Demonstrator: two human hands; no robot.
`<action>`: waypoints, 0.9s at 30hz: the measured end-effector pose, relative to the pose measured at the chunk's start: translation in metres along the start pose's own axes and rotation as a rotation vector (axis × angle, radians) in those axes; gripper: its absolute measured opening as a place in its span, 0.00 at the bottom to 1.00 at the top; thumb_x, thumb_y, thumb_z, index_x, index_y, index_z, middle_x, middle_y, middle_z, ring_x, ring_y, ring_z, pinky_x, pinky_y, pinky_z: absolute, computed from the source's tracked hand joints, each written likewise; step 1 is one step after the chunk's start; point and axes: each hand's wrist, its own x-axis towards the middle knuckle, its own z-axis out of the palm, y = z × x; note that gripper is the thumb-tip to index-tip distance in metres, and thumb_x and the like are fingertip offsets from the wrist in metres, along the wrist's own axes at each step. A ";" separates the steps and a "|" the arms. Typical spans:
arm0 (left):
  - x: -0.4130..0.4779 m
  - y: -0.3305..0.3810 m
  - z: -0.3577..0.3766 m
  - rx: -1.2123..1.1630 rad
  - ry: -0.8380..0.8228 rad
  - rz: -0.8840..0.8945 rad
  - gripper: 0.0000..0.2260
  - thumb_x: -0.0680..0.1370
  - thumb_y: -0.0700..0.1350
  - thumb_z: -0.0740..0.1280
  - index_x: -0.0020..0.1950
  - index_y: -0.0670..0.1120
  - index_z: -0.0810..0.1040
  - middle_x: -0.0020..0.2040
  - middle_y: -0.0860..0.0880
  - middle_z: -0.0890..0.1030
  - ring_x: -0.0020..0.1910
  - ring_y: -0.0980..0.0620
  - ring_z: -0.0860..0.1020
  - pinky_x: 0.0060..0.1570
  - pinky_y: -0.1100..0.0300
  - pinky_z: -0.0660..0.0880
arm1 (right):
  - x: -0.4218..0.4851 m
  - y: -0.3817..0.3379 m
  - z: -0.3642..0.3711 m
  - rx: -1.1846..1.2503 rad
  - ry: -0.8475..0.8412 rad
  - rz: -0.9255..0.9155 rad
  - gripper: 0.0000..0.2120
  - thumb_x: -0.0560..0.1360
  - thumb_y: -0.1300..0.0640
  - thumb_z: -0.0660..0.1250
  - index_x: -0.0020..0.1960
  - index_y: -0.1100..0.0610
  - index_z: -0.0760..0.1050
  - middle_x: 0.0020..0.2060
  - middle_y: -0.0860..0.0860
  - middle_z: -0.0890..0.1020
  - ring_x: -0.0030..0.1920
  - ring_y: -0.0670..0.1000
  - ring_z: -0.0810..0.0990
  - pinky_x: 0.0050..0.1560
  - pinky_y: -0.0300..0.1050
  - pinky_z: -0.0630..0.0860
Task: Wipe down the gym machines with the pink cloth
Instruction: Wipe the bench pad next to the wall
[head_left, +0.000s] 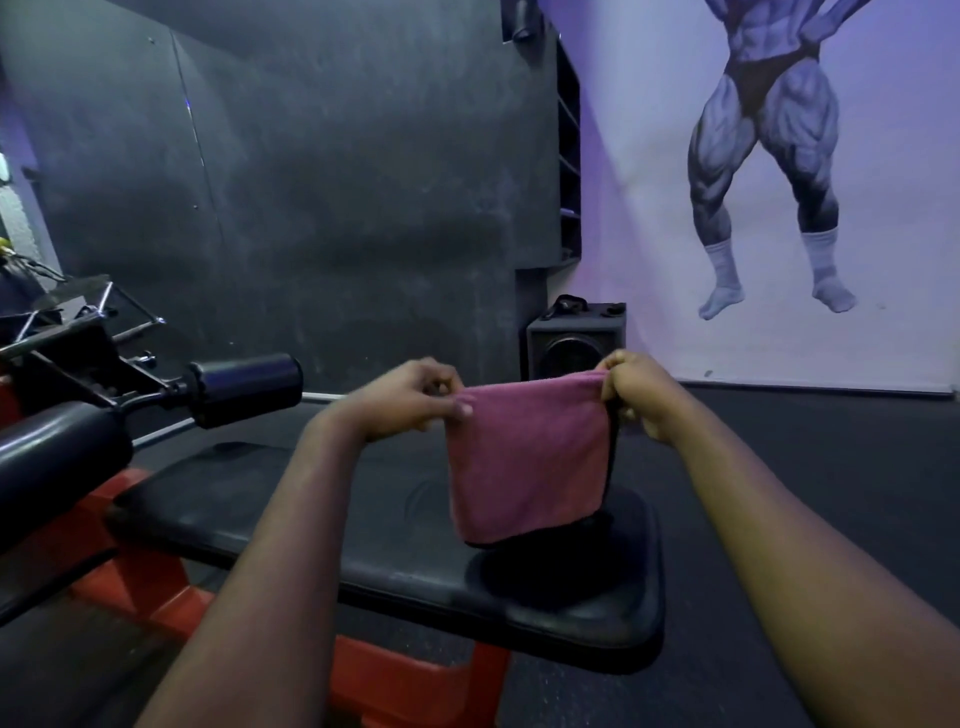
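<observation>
The pink cloth (527, 457) hangs folded in the air above the black padded seat (395, 545) of a gym machine with a red frame (156, 582). My left hand (405, 402) pinches the cloth's upper left corner. My right hand (641, 395) pinches its upper right corner. The cloth is stretched flat between both hands, its lower edge just above the seat pad.
Black roller pads (244, 387) and a metal bar stick out at the left of the machine. A black speaker box (574, 343) stands on the floor by the dark wall. A bodybuilder mural (769, 156) covers the right wall. Dark rubber floor lies at the right.
</observation>
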 end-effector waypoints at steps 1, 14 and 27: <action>-0.001 0.002 -0.007 -0.054 0.002 -0.038 0.04 0.78 0.43 0.72 0.48 0.43 0.80 0.47 0.50 0.77 0.46 0.54 0.77 0.46 0.53 0.77 | -0.004 -0.001 -0.005 0.014 -0.080 0.044 0.16 0.69 0.76 0.54 0.40 0.57 0.71 0.35 0.55 0.73 0.34 0.53 0.71 0.27 0.42 0.70; -0.007 -0.105 0.060 0.075 0.372 -0.247 0.06 0.79 0.39 0.70 0.53 0.43 0.74 0.46 0.46 0.81 0.44 0.45 0.79 0.46 0.56 0.74 | -0.023 0.053 0.053 -0.922 -0.601 -0.438 0.32 0.76 0.40 0.71 0.76 0.38 0.63 0.81 0.45 0.58 0.81 0.52 0.52 0.78 0.61 0.52; -0.066 -0.209 0.063 0.314 1.003 -0.835 0.14 0.78 0.45 0.67 0.60 0.39 0.76 0.64 0.33 0.74 0.66 0.33 0.69 0.61 0.40 0.69 | -0.057 0.103 0.157 -1.170 -0.602 -0.480 0.31 0.77 0.24 0.45 0.78 0.29 0.47 0.83 0.44 0.42 0.82 0.60 0.47 0.71 0.77 0.49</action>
